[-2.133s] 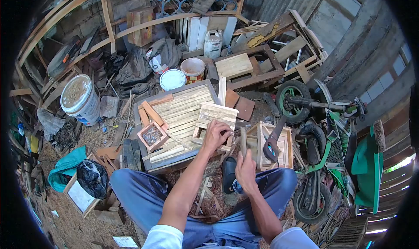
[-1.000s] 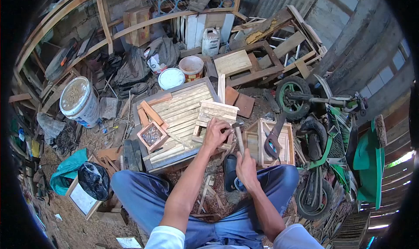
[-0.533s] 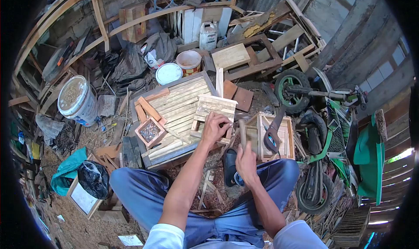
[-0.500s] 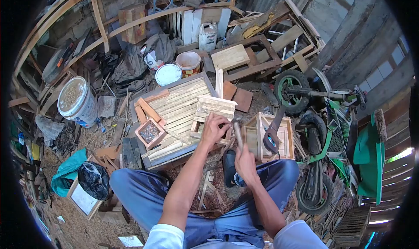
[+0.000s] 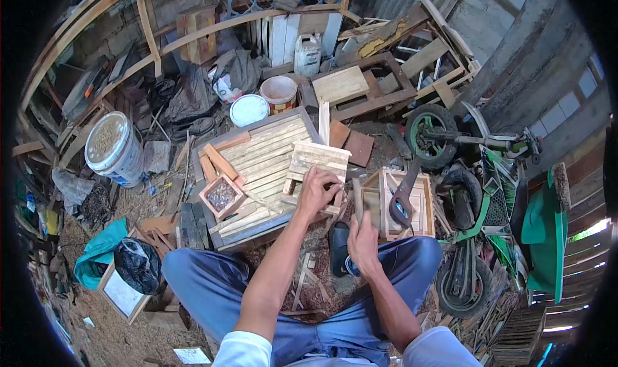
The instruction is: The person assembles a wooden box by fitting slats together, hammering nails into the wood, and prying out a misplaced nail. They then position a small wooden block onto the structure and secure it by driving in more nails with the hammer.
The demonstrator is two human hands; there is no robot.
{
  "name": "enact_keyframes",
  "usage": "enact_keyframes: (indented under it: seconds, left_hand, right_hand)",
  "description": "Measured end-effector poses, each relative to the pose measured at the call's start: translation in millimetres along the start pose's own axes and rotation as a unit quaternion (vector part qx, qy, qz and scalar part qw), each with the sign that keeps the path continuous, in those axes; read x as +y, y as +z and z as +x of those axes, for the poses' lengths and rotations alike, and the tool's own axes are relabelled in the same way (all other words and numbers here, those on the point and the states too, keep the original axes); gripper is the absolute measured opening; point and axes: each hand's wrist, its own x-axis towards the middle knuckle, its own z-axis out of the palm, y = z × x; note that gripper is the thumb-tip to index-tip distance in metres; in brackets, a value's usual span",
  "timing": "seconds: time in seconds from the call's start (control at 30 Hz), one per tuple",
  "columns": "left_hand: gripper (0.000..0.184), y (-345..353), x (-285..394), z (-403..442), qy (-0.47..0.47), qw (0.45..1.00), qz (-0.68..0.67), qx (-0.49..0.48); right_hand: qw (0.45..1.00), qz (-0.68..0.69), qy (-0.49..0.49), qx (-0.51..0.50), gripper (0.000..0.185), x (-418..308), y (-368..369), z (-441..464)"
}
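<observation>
My right hand is wrapped round the wooden handle of a hammer, held upright just right of a small slatted wooden piece; its head is hard to make out. With fingers pinched together, my left hand rests at the right edge of that piece; whatever lies between the fingertips is too small to name. The piece sits on a slatted wooden panel with a dark frame. Left of my left hand, a small wooden box holds what look like nails.
A handsaw leans on a wooden crate by my right knee. Further right lies a green small motorbike. Buckets stand behind and to the left. A black bag and scrap wood lie on the left.
The hammer has swung up and slightly right, away from my left fingers, and its head no longer shows clearly. My left hand stays nearly in place, still pinched.
</observation>
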Motion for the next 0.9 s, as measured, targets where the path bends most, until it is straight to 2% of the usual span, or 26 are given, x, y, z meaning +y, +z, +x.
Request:
enact_keyframes:
  seconds: [0.07, 0.2, 0.33, 0.47, 0.67, 0.77, 0.9]
  left_hand:
    - [0.015, -2, 3, 0, 0.0, 1.0, -0.008, 0.001]
    - [0.01, 0, 1, 0, 0.006, 1.0, -0.003, 0.012]
    - [0.011, -2, 2, 0, 0.002, 1.0, -0.017, -0.011]
    - [0.015, 2, -2, 0, 0.013, 0.999, 0.026, 0.013]
    - [0.014, 1, 1, -2, 0.008, 1.0, 0.005, 0.007]
    - [0.012, 0, 1, 1, -0.001, 1.0, 0.0, -0.011]
    - [0.011, -2, 2, -2, -0.005, 1.0, -0.014, -0.004]
  right_hand:
    - [1.0, 0.016, 0.001, 0.019, 0.022, -4, 0, 0]
    - [0.998, -0.035, 0.011, -0.042, 0.02, 9, 2, 3]
    - [1.0, 0.012, -0.006, 0.02, 0.021, -5, 1, -2]
    - [0.998, -0.058, 0.009, -0.037, 0.023, 18, 12, 4]
    - [1.0, -0.002, 0.018, -0.002, 0.022, 1, 4, 0]
    - [0.999, -0.043, 0.001, -0.032, 0.023, 14, 7, 2]
    - [1.0, -0.002, 0.005, 0.005, 0.022, 6, 5, -2]
